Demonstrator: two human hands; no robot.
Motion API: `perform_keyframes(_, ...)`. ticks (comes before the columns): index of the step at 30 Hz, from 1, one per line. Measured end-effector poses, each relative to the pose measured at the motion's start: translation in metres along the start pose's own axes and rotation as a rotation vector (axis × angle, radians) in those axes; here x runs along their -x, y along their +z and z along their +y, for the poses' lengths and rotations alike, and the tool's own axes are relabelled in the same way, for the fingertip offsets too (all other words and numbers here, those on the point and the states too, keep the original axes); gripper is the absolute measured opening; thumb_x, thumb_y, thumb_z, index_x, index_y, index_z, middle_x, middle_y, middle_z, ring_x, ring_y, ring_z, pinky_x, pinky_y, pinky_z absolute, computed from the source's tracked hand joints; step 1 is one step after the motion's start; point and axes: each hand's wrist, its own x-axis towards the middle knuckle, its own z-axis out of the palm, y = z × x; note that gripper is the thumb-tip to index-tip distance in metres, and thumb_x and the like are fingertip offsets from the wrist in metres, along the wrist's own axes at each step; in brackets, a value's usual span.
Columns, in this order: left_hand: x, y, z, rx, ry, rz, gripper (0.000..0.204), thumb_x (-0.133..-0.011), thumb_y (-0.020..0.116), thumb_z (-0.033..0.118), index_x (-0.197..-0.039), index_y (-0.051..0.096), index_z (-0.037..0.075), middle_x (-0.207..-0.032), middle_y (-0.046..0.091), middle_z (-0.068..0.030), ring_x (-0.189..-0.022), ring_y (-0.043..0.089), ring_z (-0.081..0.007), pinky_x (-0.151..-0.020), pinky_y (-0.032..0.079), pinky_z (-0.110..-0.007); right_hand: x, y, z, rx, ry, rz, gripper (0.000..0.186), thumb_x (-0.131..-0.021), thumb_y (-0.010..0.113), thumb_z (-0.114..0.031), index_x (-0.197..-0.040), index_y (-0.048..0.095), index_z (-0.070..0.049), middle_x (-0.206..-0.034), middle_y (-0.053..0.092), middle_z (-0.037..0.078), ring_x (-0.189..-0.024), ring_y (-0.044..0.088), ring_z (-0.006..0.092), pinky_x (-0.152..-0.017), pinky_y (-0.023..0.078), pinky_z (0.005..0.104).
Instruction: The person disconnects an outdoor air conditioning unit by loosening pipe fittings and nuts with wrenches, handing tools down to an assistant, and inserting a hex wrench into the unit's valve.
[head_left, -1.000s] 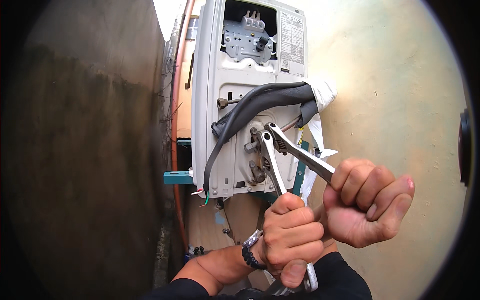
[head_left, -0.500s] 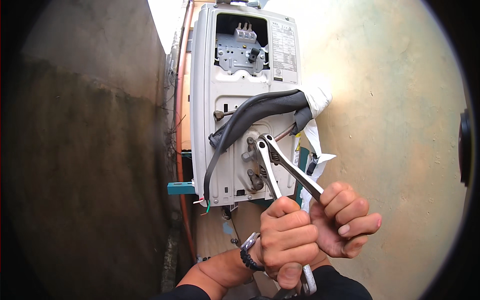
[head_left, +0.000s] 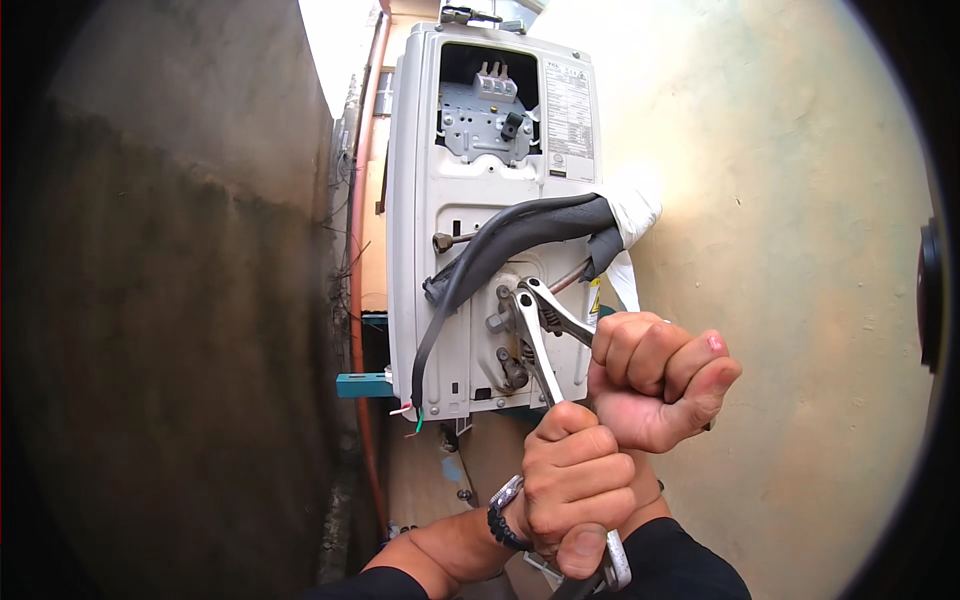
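Observation:
My left hand (head_left: 580, 485), a bracelet at its wrist, is closed round an adjustable wrench (head_left: 541, 355). Beyond and to the right of it, my right hand (head_left: 660, 375) makes a fist round a second adjustable wrench (head_left: 568, 318), hiding most of its handle. The two wrench heads sit side by side at the pipe joint, where a bare copper pipe (head_left: 572, 277) meets the upper valve (head_left: 499, 321) of a white outdoor air-conditioner unit (head_left: 490, 181). Exactly what the jaws grip is hidden. A silver metal end (head_left: 617, 562) shows below my left hand.
Black foam-wrapped piping (head_left: 530, 230) and a cable with bare wire ends (head_left: 417, 415) cross the unit. A loose flare nut (head_left: 443, 242) sticks out left. A teal bracket (head_left: 365, 385) juts below. Walls (head_left: 200, 300) stand close on both sides.
My right hand has moved up and left, swinging its wrench handle upward, with its fingers curled tighter. My left hand and its wrench have barely moved. The whole view has shifted slightly.

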Motion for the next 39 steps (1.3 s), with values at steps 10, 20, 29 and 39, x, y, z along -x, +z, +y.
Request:
perform_keyframes(10,-0.001,0.003,-0.003,0.024,0.028,0.066,0.027,-0.080,0.046,0.029,-0.061,0.048,0.010,-0.062,0.040,-0.0029,-0.055,0.041,-0.0202,-0.064,0.033,-0.036,-0.005,0.003,-0.005,0.032,0.078,0.021,0.057,-0.113,0.038,-0.044,-0.067,0.022,-0.013,-0.051,0.023,-0.002,-0.042,0.018,0.0112,-0.040,0.018,0.0311)
perform_keyframes(20,0.004,-0.011,0.003,-0.076,-0.030,-0.119,0.034,-0.089,0.045,0.033,-0.063,0.053,0.012,-0.067,0.052,-0.0007,-0.061,0.052,-0.0203,-0.069,0.037,-0.039,0.006,-0.012,0.001,-0.053,-0.026,-0.065,0.047,-0.111,0.046,-0.034,-0.073,0.034,-0.010,-0.059,0.033,0.000,-0.048,0.025,0.0124,-0.045,0.023,0.0317)
perform_keyframes(29,0.001,-0.008,-0.001,-0.027,0.012,-0.123,0.038,-0.096,0.045,0.034,-0.068,0.056,0.010,-0.069,0.055,-0.0023,-0.064,0.055,-0.0214,-0.074,0.038,-0.039,0.028,-0.027,-0.015,0.130,0.028,-0.045,0.049,-0.111,0.046,-0.045,-0.080,0.047,-0.007,-0.075,0.049,0.007,-0.068,0.058,0.0233,-0.070,0.051,0.0423)
perform_keyframes(39,-0.014,-0.038,-0.020,-0.081,0.195,-0.402,0.044,-0.081,0.076,0.054,-0.090,0.061,0.014,-0.086,0.054,-0.0013,-0.084,0.059,-0.0205,-0.083,0.039,-0.041,0.033,-0.044,-0.082,0.706,0.503,-0.135,0.076,-0.095,0.060,-0.066,-0.120,0.066,0.006,-0.126,0.053,0.015,-0.102,0.066,0.0239,-0.091,0.056,0.0385)
